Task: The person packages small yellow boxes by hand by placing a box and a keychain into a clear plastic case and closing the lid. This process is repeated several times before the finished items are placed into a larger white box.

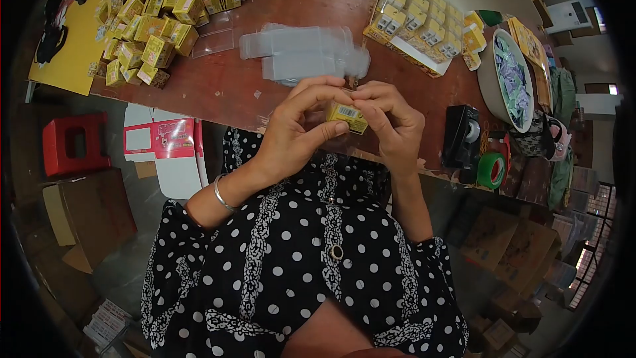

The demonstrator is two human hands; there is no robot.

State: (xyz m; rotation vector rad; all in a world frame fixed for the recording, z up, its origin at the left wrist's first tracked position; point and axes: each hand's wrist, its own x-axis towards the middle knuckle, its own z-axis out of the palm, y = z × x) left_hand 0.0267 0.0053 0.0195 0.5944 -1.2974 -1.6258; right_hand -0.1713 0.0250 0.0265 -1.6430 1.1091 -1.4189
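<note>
Both of my hands meet at the table's near edge around a small yellow box (pixel 347 117) with a barcode on one face. My left hand (pixel 301 119) grips its left side, the thumb along the lower edge and the fingers curled over the top. At the box's upper right, the fingertips of my right hand (pixel 391 119) pinch close together; the fingers partly hide that end. Just beyond my hands lies a stack of flat clear plastic sleeves (pixel 301 56).
A heap of small yellow boxes (pixel 156 26) covers the table's far left. At the right stand a display carton (pixel 414 20) of yellow pieces, a bowl (pixel 493 73) of wrapped packets, a black tape dispenser (pixel 461 136) and green tape (pixel 491 170). A red stool (pixel 74 142) is at floor left.
</note>
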